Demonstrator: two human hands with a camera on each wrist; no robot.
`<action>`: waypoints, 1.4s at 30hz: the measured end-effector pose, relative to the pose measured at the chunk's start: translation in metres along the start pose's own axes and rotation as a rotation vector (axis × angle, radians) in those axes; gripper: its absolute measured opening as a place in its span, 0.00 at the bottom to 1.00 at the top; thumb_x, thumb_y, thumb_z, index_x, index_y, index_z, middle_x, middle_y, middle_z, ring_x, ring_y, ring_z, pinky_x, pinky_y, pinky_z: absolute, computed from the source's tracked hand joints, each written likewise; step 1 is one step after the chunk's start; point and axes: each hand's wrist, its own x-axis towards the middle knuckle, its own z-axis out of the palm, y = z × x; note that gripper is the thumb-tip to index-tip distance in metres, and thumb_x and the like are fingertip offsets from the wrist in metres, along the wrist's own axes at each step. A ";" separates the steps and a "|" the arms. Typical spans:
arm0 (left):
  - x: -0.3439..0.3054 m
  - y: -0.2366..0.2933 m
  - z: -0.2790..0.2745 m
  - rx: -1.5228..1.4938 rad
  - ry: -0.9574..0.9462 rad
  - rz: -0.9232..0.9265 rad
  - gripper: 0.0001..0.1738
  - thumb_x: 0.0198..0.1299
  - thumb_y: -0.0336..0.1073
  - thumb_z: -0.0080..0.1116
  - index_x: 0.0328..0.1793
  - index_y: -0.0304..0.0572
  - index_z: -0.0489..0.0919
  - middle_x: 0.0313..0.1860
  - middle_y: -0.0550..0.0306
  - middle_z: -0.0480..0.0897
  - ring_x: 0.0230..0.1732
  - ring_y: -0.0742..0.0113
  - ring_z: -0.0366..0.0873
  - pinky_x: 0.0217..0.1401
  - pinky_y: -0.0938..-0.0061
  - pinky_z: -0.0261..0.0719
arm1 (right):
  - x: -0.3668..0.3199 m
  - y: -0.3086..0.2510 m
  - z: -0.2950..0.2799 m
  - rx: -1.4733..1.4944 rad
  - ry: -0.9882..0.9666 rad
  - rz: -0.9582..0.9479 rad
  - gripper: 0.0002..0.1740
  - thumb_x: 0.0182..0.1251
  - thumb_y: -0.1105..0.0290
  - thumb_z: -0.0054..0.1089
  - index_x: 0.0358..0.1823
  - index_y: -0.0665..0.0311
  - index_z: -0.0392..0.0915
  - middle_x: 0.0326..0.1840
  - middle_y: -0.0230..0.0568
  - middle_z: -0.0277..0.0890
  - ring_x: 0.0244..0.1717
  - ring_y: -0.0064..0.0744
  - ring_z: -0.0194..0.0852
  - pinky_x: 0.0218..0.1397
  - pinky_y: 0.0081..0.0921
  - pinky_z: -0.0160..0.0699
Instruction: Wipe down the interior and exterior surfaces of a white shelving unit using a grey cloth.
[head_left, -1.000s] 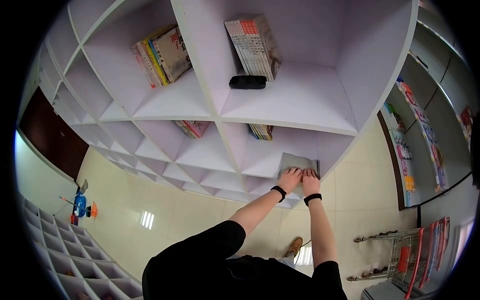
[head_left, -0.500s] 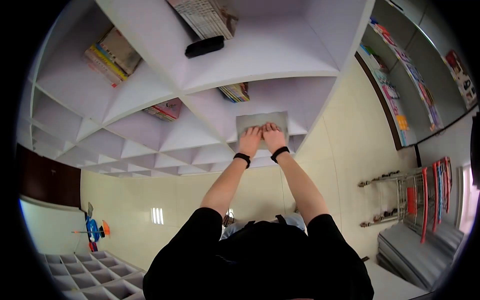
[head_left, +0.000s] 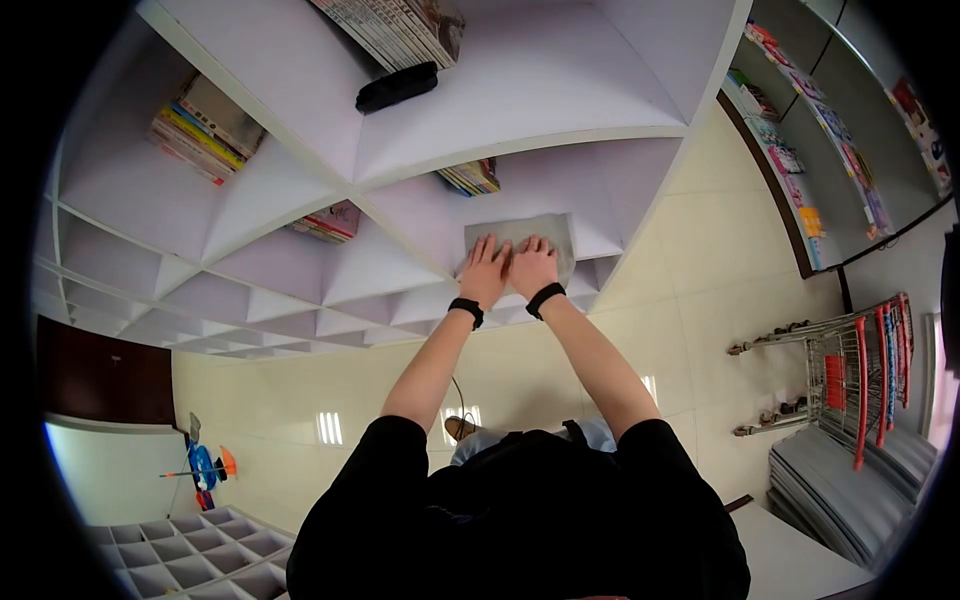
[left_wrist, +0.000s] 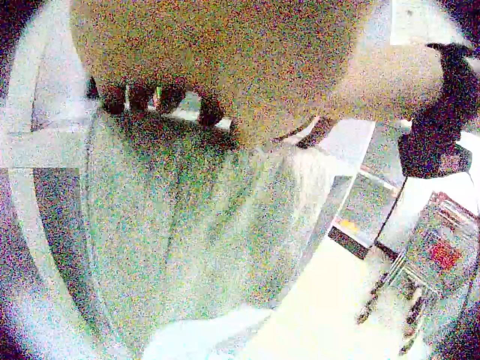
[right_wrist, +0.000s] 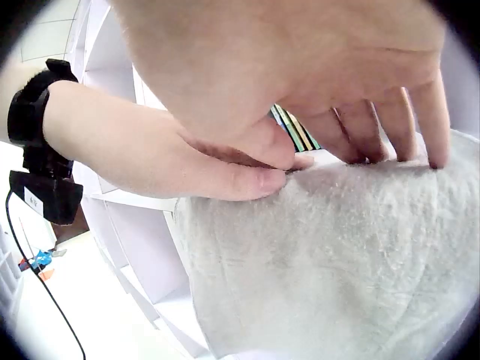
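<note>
A grey cloth (head_left: 565, 250) lies over the front edge of a white shelf compartment, and its lower part hangs down in front, as the right wrist view shows (right_wrist: 337, 255). My left hand (head_left: 484, 274) rests on the cloth's left half with its fingers extended forward. Beside it, my right hand (head_left: 533, 266) presses on the right half, fingers stretched out and slightly spread. The two thumbs are close together in the right wrist view. Grainy noise blurs the cloth (left_wrist: 195, 225) in the left wrist view. Each wrist wears a black band.
Several thin books (head_left: 470, 177) stand deeper in the same compartment. On the shelf above lies a black pouch (head_left: 397, 88) by a row of books (head_left: 395, 30). Shopping carts (head_left: 850, 370) stand at the right, near a rack of packaged goods (head_left: 800, 150).
The head view has turned and shifted. The hands, earlier close together with fingers bent on the cloth, now lie flatter with fingers more extended, a little farther apart.
</note>
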 end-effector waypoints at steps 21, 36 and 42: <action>0.144 0.105 0.027 -0.150 -0.317 -0.186 0.33 0.62 0.48 0.71 0.74 0.53 0.81 0.78 0.47 0.75 0.76 0.39 0.73 0.77 0.51 0.77 | 0.004 0.132 0.010 0.010 -0.001 -0.027 0.35 0.75 0.61 0.53 0.77 0.77 0.67 0.82 0.65 0.64 0.78 0.59 0.67 0.77 0.47 0.73; 0.084 0.154 0.020 -0.133 -0.196 -0.398 0.25 0.65 0.35 0.63 0.67 0.45 0.74 0.61 0.40 0.85 0.65 0.36 0.79 0.69 0.47 0.78 | -0.010 0.156 -0.005 -0.127 -0.071 -0.247 0.28 0.80 0.61 0.50 0.71 0.73 0.75 0.76 0.62 0.71 0.78 0.61 0.65 0.68 0.47 0.80; 0.071 0.177 0.010 -0.113 -0.072 -0.498 0.19 0.65 0.32 0.60 0.61 0.44 0.73 0.52 0.44 0.88 0.61 0.37 0.82 0.59 0.49 0.85 | 0.007 0.159 -0.030 -0.087 -0.180 -0.274 0.19 0.79 0.63 0.51 0.61 0.70 0.77 0.66 0.54 0.74 0.71 0.55 0.72 0.58 0.41 0.89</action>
